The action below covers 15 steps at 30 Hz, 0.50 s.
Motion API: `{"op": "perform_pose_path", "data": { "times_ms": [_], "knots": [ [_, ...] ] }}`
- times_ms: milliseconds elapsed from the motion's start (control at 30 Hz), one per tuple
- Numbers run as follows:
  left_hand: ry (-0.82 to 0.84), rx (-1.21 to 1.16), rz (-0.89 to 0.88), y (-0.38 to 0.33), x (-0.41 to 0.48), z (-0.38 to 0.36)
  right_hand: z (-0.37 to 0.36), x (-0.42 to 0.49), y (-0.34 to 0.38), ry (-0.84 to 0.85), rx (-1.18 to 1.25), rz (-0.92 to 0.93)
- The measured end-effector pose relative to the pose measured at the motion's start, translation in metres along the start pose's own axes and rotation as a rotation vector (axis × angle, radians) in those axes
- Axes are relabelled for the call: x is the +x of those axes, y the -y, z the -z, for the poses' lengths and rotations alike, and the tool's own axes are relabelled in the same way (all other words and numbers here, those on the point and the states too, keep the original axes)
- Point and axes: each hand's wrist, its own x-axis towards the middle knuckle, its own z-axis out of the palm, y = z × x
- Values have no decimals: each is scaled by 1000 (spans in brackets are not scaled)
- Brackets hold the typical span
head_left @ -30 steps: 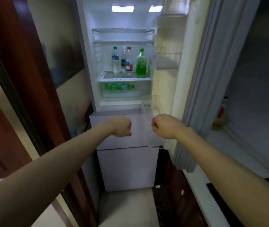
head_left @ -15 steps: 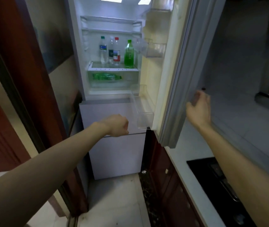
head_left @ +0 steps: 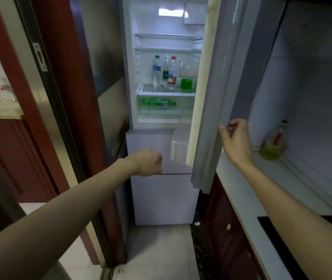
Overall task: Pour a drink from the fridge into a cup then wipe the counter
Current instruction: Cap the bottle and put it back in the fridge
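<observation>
**Fridge open, four bottles upright, one lying flat**

Inside the fridge (head_left: 162,63), four bottles stand on one shelf: three clear bottles (head_left: 164,72) side by side and a green bottle (head_left: 187,84) half hidden by the door (head_left: 215,93). A fifth bottle (head_left: 158,102), also green, lies in the drawer below. Right hand (head_left: 236,141) grips the door's outer edge, fingers curled round it. Left hand (head_left: 150,162) is a closed fist, holding nothing, before the lower drawers. At the right runs the counter (head_left: 248,201), bearing one oil bottle (head_left: 273,145).
</observation>
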Motion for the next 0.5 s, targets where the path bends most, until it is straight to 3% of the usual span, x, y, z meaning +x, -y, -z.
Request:
{"op": "perform_pose_path", "data": {
  "times_ms": [233,500],
  "knots": [
    [-19,-31,77,36,16,9,-64,28,34,148,-156,262],
    [-102,-110,218,68,48,9,-151,45,86,193,-138,360]
  ]
}}
